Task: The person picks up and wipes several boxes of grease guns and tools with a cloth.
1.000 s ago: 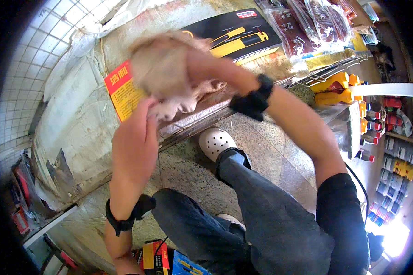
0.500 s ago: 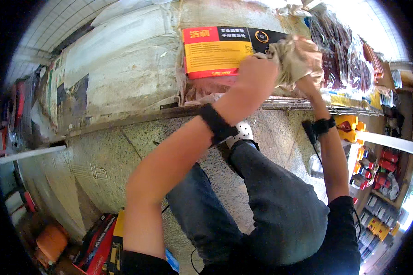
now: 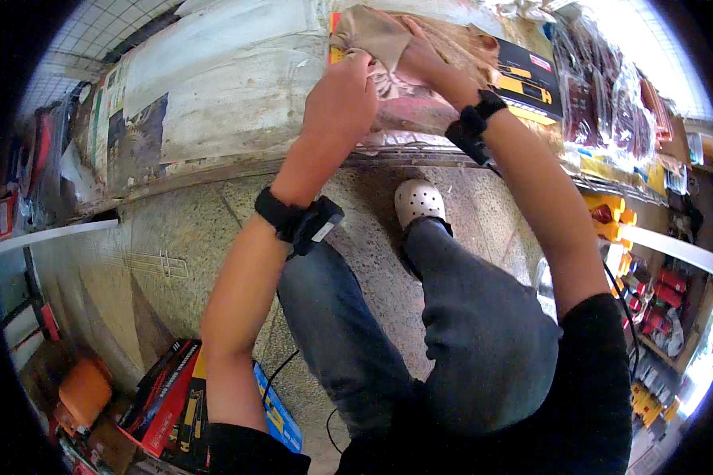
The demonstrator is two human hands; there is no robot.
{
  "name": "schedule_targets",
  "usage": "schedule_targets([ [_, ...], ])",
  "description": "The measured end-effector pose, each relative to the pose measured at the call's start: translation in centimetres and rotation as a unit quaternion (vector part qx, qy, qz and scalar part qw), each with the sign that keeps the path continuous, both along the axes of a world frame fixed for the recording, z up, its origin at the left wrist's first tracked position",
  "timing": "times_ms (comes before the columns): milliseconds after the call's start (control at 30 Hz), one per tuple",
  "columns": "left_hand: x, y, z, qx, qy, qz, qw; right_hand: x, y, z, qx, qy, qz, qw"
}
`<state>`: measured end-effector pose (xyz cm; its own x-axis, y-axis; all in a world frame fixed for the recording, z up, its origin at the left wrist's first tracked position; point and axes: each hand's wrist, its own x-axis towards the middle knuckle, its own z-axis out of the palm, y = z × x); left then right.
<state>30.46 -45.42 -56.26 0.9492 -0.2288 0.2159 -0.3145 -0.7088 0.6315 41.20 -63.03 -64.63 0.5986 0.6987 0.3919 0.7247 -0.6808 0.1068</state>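
My left hand (image 3: pixel 342 93) and my right hand (image 3: pixel 421 57) both grip a crumpled beige cloth (image 3: pixel 379 36) pressed against a flat black and orange box (image 3: pixel 523 73) on a low shelf. The cloth bunches between the two hands, with pinkish folds under the left fingers. Each wrist wears a black strap. My legs in blue jeans and a white clog (image 3: pixel 418 201) stand on the speckled stone floor (image 3: pixel 174 237) below the hands.
A large dusty wrapped bundle (image 3: pixel 222 95) fills the shelf to the left. Bagged dark red goods (image 3: pixel 590 103) lie at the right. Red, black and blue-yellow boxes (image 3: pixel 174 396) sit on the floor at the lower left. Shelves of small red and yellow items (image 3: pixel 657 293) line the right edge.
The view has swung so the shelf and box now sit higher and more central. Both hands stay on the cloth, which has shifted left across the box and spread out flatter.
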Motion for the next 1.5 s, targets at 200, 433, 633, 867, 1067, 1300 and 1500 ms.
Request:
schedule_targets([
  [200,0.4,-2.6,1.2,0.054,0.038,-0.038,0.997,-2.8,-1.7,2.4,-0.051,-0.054,-0.138,0.988],
  [433,0.2,-2.4,-0.5,0.139,-0.004,-0.037,0.99,-7.5,-8.5,1.0,0.139,0.047,-0.22,0.965],
  [633,0.6,-4.0,1.4,0.208,0.096,-0.061,0.971,-7.9,-15.6,-4.1,0.14,0.024,-0.358,0.923],
  [867,0.5,-0.8,0.3,0.203,0.055,-0.059,0.976,-9.1,-10.4,1.6,-0.002,0.284,-0.285,0.916],
  [1067,-0.7,-4.0,1.9,0.235,0.071,-0.051,0.968,-11.5,-11.3,2.4,0.004,0.287,-0.352,0.891],
  [1300,-0.9,-3.9,1.5,0.22,0.071,-0.053,0.971,-11.5,-11.4,0.9,0.011,0.259,-0.35,0.9],
  [1500,0.3,-3.2,1.7,0.218,0.089,-0.066,0.97,-11.5,-10.5,4.9,0.034,0.381,-0.381,0.842],
])
